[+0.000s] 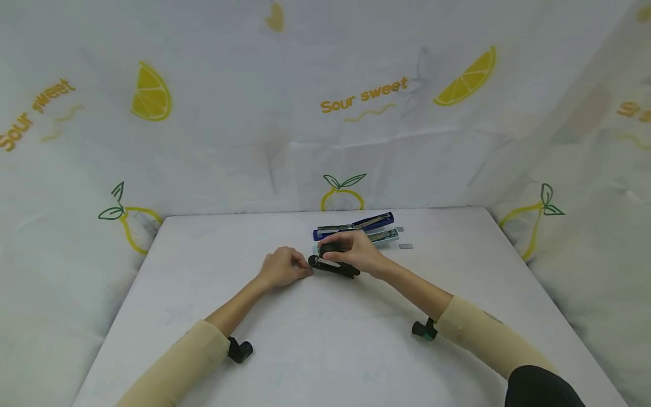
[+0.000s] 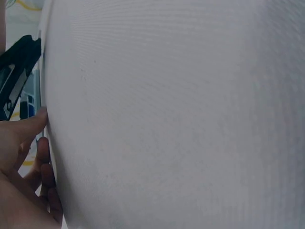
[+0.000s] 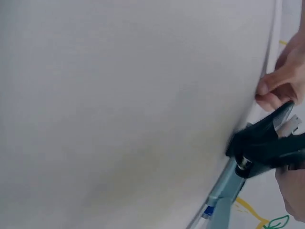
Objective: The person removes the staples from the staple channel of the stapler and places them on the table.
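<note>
My right hand (image 1: 354,252) grips the upper arm of a black stapler (image 1: 335,268), which is spread apart so that a silvery strip shows between its halves. In the right wrist view the stapler (image 3: 257,148) stands tilted close over the white table. Just left of the stapler's front end, my left hand (image 1: 285,267) rests on the table with its fingers bent and fingertips down. The left wrist view shows its thumb (image 2: 35,123) and fingers against the tabletop, with no object visible between them.
Behind the black stapler lie an opened dark blue stapler (image 1: 373,223) and a light blue stapler (image 1: 385,236), partly hidden by my right hand. Small grey staple strips (image 1: 406,246) lie to their right. A white printed cloth (image 1: 229,158) hangs behind the table (image 1: 325,339).
</note>
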The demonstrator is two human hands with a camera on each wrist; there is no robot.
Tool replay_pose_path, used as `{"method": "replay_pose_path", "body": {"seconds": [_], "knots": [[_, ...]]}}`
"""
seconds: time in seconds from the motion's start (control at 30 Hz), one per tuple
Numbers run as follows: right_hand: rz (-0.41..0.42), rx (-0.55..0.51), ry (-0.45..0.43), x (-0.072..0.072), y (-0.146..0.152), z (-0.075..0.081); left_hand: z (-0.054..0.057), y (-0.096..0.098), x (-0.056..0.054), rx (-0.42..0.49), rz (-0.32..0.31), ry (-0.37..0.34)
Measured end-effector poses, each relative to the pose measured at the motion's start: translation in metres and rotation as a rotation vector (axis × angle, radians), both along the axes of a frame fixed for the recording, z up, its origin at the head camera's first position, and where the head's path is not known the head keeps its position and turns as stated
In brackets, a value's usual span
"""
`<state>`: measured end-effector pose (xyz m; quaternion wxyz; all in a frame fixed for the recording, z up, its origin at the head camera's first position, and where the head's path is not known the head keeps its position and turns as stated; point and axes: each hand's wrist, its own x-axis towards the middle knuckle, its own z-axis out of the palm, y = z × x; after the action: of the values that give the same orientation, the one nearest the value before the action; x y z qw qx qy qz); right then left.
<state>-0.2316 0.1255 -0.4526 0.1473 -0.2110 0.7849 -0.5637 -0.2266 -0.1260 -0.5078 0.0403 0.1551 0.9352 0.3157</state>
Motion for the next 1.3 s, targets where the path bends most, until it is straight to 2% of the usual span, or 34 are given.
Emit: {"method": "replay_pose_path", "body": {"seconds": [0.17, 0.33, 0.6, 0.77, 0.93, 1.17, 1.3], "knots": [[-0.011, 0.000, -0.016, -0.003, 0.002, -0.004, -0.001, -0.003, 0.000, 0.025, -0.028, -0.015], [0.025, 0.018, -0.008, -0.005, -0.001, -0.005, 0.000, -0.007, 0.000, 0.033, -0.028, -0.032], [0.101, 0.086, 0.073, -0.003, -0.011, -0.010, 0.004, -0.013, 0.000, 0.149, -0.061, -0.128], [0.132, 0.124, 0.125, -0.002, -0.017, -0.012, 0.006, -0.014, 0.000, 0.172, -0.088, -0.161], [0.137, 0.160, 0.142, -0.003, -0.019, -0.013, 0.004, -0.014, 0.000, 0.164, -0.078, -0.149], [0.122, 0.076, 0.033, -0.003, -0.012, -0.009, -0.001, -0.009, 0.001, 0.081, -0.055, -0.051], [0.103, 0.035, -0.009, -0.002, 0.001, -0.003, -0.002, -0.005, 0.002, 0.069, -0.045, -0.030]]}}
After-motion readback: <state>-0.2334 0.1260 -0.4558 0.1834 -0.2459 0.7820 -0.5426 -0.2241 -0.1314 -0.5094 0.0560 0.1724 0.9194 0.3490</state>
